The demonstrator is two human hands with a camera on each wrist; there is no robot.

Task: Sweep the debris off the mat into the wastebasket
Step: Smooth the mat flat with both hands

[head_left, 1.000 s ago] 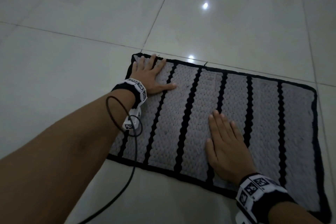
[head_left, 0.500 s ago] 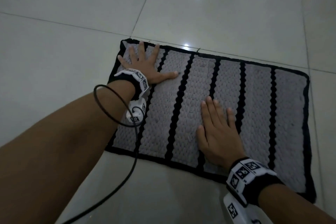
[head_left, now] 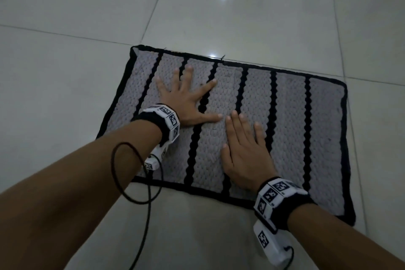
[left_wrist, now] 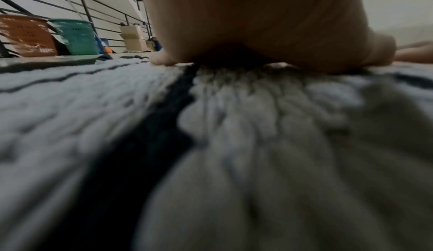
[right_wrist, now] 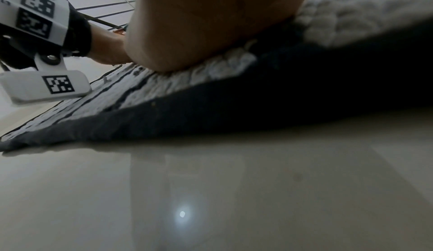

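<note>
A grey woven mat (head_left: 289, 129) with black stripes and a black border lies on the pale tiled floor. My left hand (head_left: 186, 96) lies flat on its left half, fingers spread wide and thumb pointing right. Just right of it my right hand (head_left: 243, 149) presses flat on the mat near the front edge, fingers straight and together. In the left wrist view the palm (left_wrist: 257, 23) sits on the mat (left_wrist: 234, 143). In the right wrist view the heel of the hand (right_wrist: 211, 23) rests on the mat's dark border (right_wrist: 257, 97). No debris is plainly visible. A teal basket (left_wrist: 75, 36) stands far off.
An orange basket (left_wrist: 25, 36) stands beside the teal one, against a metal railing (left_wrist: 105, 12), with boxes (left_wrist: 133, 36) further along. A black cable (head_left: 135, 182) loops from my left wrist over the floor in front of the mat. Glossy tiles (head_left: 65, 83) surround the mat.
My left hand has slid right from the mat's far left corner toward the middle, spreading its fingers, and now lies close to the right hand. The right hand stays flat.
</note>
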